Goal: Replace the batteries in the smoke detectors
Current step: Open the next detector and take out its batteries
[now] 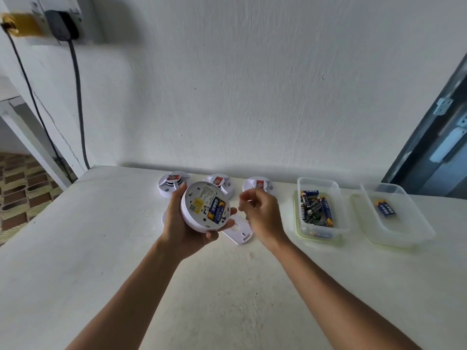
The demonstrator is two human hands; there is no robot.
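My left hand point(180, 224) grips a white round smoke detector point(202, 207) above the table, its back facing me with blue batteries point(216, 210) seated in the open compartment. My right hand point(260, 210) hovers just right of it, fingers loosely curled and holding nothing. A white mounting plate point(238, 232) lies on the table under the hands. Three more smoke detectors point(171, 184) point(222, 181) point(257, 184) stand in a row by the wall.
A clear plastic tub point(340, 203) with several batteries sits right of the hands. Further right, a second clear tub point(409, 223) holds a blue battery pair point(385, 208). The white table point(227, 286) meets a white wall; cables hang at the left.
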